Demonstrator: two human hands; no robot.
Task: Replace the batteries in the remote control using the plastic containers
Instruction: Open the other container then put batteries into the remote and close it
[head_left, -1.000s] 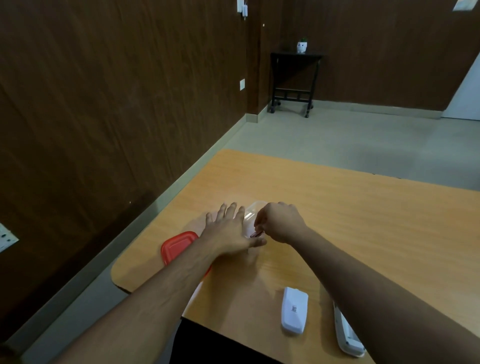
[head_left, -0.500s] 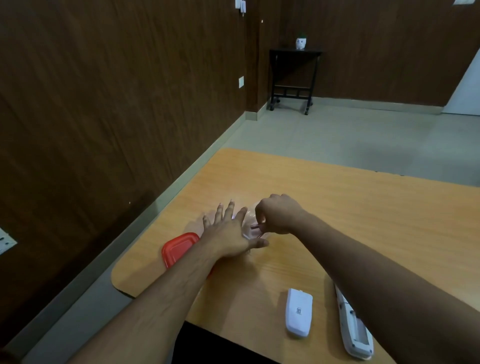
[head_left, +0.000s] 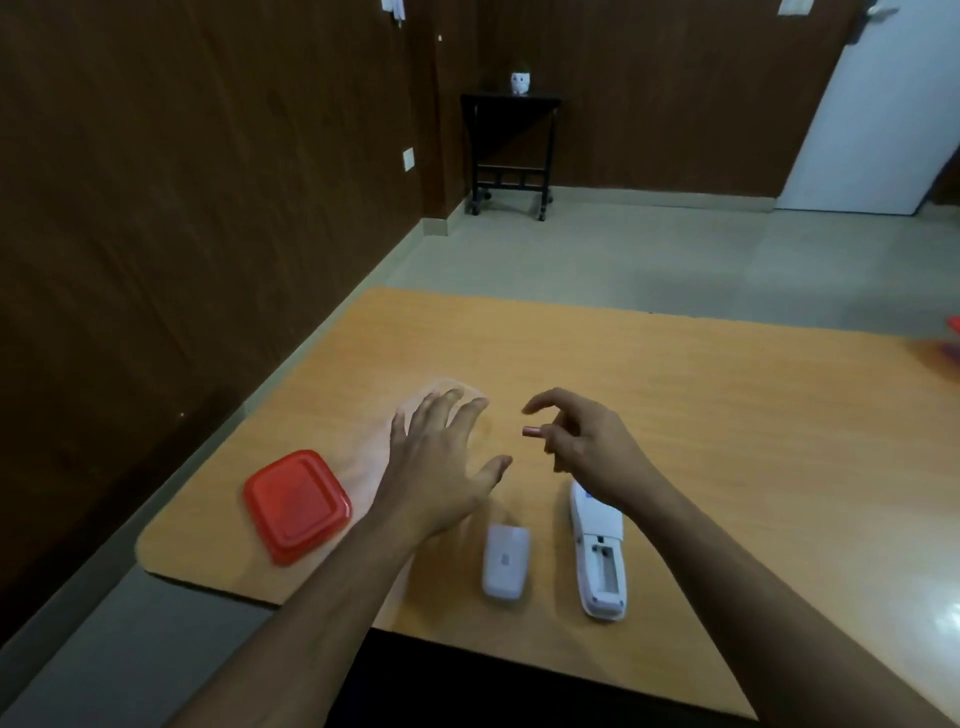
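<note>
My right hand (head_left: 582, 441) pinches a small pinkish battery (head_left: 532, 431) above the wooden table (head_left: 727, 415). My left hand (head_left: 441, 457) is spread open, fingers over a clear plastic container (head_left: 441, 395) that is blurred and mostly hidden. The white remote control (head_left: 597, 561) lies face down near the front edge with its battery bay open and nothing visible inside. Its white battery cover (head_left: 505, 561) lies just left of it. A red container lid (head_left: 296, 506) lies flat at the table's left corner.
Something red (head_left: 953, 338) shows at the table's far right edge, cut off by the frame. A black side table (head_left: 511, 150) with a small white pot stands against the far wood-panelled wall. A white door is at the right.
My right hand has come away from the clear container toward the right with a battery pinched in it. My left hand has spread and lifted a little. The camera has tilted down.
</note>
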